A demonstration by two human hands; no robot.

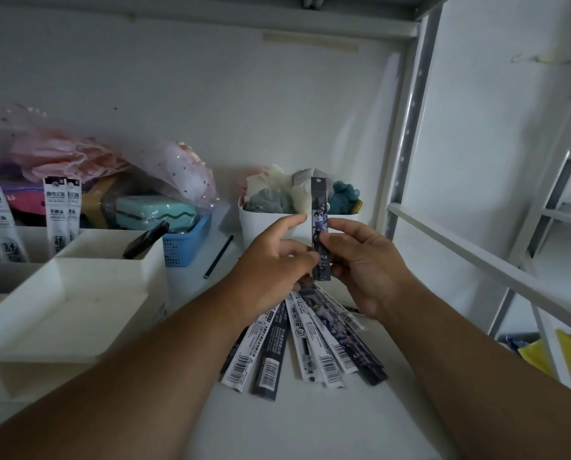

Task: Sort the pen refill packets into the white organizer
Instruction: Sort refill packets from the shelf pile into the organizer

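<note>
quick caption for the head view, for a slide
Both hands, left hand and right hand, hold one dark refill packet upright above fanned packets.

White organizer (78, 293); blue basket (186, 244); black-and-white barcoded packets (310, 343).

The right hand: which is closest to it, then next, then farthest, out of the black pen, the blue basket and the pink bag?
From the right hand:
1. Black pen, lying on the shelf just left of the hands.
2. Blue basket, farther left, behind the white organizer.
3. Pink bag, far left at the back.
</note>
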